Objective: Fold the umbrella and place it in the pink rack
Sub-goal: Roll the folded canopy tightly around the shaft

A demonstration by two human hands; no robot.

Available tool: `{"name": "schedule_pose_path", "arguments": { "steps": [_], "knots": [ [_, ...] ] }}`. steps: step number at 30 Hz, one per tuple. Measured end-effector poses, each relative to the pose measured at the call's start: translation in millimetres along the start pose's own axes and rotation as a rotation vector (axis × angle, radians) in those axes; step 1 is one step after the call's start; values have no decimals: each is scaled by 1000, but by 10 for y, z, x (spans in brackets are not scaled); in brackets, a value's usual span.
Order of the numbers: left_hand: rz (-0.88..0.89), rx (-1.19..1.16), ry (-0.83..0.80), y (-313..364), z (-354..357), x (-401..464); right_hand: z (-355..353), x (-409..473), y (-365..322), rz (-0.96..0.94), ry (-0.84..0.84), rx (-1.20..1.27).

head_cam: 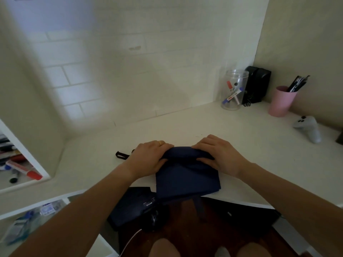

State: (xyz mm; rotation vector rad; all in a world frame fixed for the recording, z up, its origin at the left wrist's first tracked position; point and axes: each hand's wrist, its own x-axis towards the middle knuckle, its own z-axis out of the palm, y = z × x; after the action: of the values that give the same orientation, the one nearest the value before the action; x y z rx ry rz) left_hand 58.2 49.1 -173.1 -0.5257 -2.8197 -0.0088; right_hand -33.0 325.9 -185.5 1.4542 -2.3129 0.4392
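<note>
White counter [232, 130] in a tiled corner, jar [234, 89] and pink cup [281, 102] at back right, navy umbrella [187, 175] at counter's near edge, left hand [150, 156] and right hand [219, 154] gripping its far fold, fingers curled round it

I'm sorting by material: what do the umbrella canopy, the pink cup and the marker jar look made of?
Umbrella canopy: navy woven fabric, matte, creasing softly. Pink cup: probably matte plastic, opaque and even. Marker jar: clear plastic or glass; the markers show through.
</note>
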Motion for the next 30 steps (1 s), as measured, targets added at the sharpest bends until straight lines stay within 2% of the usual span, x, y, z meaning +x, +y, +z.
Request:
{"name": "schedule_pose_path", "arguments": {
  "steps": [2, 5, 7, 11, 17, 23, 30],
  "knots": [
    [18, 45, 87, 58, 50, -1, -44, -12, 3, 90, -59, 76],
    [33, 114, 157, 107, 105, 12, -181, 18, 10, 271, -164, 359],
    [37, 146, 182, 124, 141, 39, -272, 58, 49, 307, -225, 439],
    [58, 13, 139, 101, 75, 81, -358, 112, 98, 329, -302, 402],
    [-134, -481, -150, 32, -110, 65, -311, 35, 56, 231, -288, 160],
    [-113, -323, -53, 116, -14, 62, -270, -25, 14, 161, -264, 90],
    [-65, -243, 107, 254, 9, -30, -457, 73, 25, 338, -427, 287]
  ]
}}
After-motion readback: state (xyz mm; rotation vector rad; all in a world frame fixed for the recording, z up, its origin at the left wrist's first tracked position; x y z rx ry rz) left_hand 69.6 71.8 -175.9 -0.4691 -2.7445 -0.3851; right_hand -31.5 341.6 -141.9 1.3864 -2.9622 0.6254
